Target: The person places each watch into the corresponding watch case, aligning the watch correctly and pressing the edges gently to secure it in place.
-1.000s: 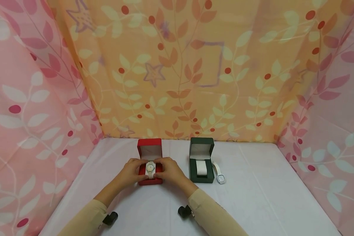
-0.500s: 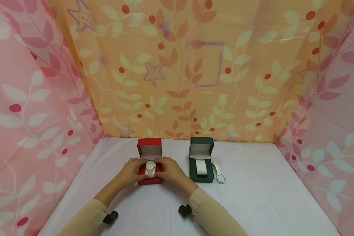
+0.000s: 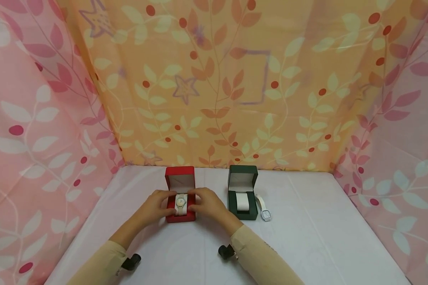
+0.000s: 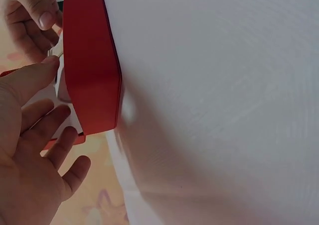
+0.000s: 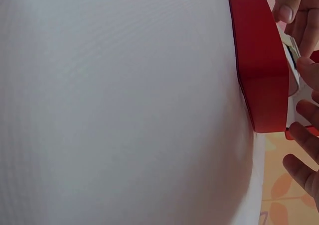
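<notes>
The head view's bottom edge cuts off both sleeves (image 3: 96, 263); the boxed watch (image 3: 180, 202) has a dial too small to read. In the left wrist view, the red box (image 4: 92, 60) mostly hides this watch, and the left edge crops the left hand (image 4: 32, 165).

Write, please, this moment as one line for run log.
left hand: beside round watch in red box; right hand: opposite side; red box: open; green box: open, white cushion bare; square watch: on table beside green box

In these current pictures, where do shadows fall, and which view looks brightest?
Head view: brightest, faint shadows on the white cloth between the beige-sleeved arms; left wrist view: dimmer, soft shadow beside the open red square box; right wrist view: also dim, soft shadow toward lower right.
</notes>
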`<state>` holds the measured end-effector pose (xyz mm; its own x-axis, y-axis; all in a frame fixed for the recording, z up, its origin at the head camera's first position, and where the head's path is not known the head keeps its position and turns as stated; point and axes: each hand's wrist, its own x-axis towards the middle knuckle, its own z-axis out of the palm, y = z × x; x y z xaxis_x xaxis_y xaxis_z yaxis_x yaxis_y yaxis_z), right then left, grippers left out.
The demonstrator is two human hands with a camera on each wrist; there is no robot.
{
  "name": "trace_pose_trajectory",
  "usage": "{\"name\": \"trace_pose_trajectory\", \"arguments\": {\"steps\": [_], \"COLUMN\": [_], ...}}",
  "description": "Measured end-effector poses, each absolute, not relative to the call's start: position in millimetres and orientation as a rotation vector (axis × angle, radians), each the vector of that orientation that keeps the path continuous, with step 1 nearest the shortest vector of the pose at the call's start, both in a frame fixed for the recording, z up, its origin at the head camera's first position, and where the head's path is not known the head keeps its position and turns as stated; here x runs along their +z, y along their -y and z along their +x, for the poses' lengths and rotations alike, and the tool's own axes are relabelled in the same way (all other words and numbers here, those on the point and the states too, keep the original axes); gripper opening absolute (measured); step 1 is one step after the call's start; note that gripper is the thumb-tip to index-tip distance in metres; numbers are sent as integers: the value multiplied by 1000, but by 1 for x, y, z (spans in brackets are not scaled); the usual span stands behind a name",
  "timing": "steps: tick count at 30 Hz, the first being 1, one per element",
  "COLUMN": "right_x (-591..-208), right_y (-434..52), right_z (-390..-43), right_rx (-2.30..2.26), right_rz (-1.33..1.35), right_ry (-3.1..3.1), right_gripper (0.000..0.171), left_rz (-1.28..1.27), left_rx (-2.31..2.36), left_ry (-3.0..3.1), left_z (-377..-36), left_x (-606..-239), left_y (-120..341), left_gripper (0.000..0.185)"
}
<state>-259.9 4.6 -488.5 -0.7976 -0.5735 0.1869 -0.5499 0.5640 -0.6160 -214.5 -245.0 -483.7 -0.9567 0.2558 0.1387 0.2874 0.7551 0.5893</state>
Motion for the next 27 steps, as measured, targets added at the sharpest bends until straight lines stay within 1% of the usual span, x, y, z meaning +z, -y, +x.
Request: {"name": "trace_pose_trajectory", "arguments": {"steps": [4, 10, 27], "right_x": [-487, -484, -479], "right_y": [-7, -12, -29], "right_z": [-261, -263, -275], "right_rx": [-1080, -1076, -1112], "right_rz": [-970, -976, -963], "right_ry": [-2745, -2775, -2809], "right_gripper": [49, 49, 50], "left_rz": [-430, -366, -357], "left_rx": [-998, -1039, -986], "left_ry": [2882, 2899, 2838], "left_z": [-212, -210, -212], "left_x": [-480, -474, -467], "left_y": [248, 255, 274], "left_gripper": [59, 62, 59]}}
